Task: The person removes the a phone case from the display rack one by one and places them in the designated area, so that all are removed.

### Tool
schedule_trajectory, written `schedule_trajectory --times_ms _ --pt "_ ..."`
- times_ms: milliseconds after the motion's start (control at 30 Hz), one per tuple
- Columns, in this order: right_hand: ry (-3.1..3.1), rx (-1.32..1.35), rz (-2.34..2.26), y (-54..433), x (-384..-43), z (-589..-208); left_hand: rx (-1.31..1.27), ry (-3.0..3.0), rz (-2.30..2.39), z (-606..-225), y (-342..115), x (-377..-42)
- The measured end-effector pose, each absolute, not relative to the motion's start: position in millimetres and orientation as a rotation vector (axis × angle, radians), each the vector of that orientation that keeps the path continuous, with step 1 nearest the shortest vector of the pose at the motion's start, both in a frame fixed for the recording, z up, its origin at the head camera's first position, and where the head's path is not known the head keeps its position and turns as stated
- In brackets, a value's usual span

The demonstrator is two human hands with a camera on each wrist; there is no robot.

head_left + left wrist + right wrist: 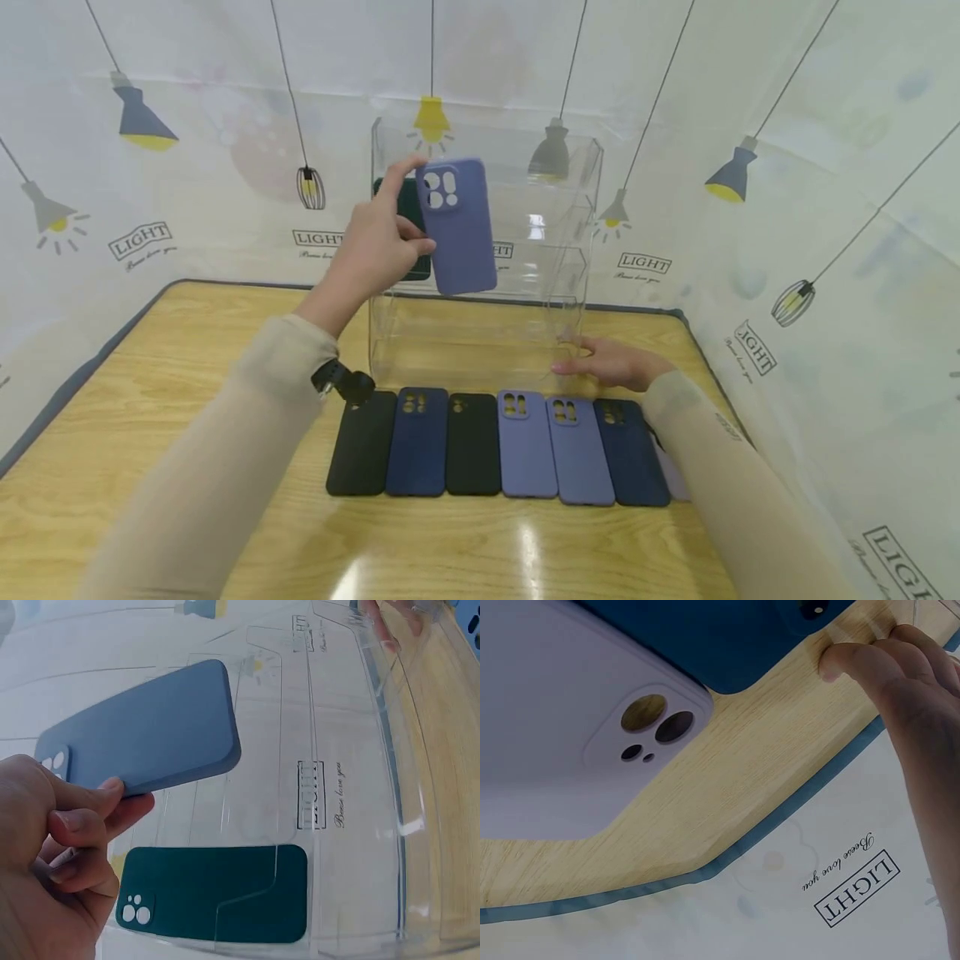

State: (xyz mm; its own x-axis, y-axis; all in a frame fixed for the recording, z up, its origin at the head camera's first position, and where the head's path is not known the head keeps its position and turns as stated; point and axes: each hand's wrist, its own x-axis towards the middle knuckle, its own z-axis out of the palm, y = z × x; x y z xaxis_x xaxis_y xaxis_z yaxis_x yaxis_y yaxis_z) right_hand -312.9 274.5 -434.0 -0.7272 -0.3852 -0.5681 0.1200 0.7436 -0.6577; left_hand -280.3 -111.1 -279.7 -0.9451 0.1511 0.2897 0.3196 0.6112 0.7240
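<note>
My left hand (381, 242) pinches a lavender-blue phone case (462, 237) by its left edge. The case is upright, camera cutouts at the top, in front of a clear acrylic display rack (588, 208). Just left of it, a dark green phone case (420, 265) stands in an upper tier, partly hidden by the hand and held case. In the left wrist view, that green case (217, 889) shows in full behind the clear front. My right hand (618, 362) grips the rack's lower right side, thumb in front and fingers round the edge.
In a row before the rack lie several phone cases: a black case (363, 450), a navy case (417, 450), a lavender case (527, 454) and others. A pale lilac case (562, 712) lies at the right end, mostly under my right forearm. A printed cloth wall (225, 108) surrounds the wooden table (225, 358).
</note>
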Motion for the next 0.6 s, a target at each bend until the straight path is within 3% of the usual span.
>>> schedule_trajectory --times_ms 600 --pt "2.219 -0.202 -0.912 273 -310 -432 -0.241 -2.901 -1.432 -328 -185 -223"
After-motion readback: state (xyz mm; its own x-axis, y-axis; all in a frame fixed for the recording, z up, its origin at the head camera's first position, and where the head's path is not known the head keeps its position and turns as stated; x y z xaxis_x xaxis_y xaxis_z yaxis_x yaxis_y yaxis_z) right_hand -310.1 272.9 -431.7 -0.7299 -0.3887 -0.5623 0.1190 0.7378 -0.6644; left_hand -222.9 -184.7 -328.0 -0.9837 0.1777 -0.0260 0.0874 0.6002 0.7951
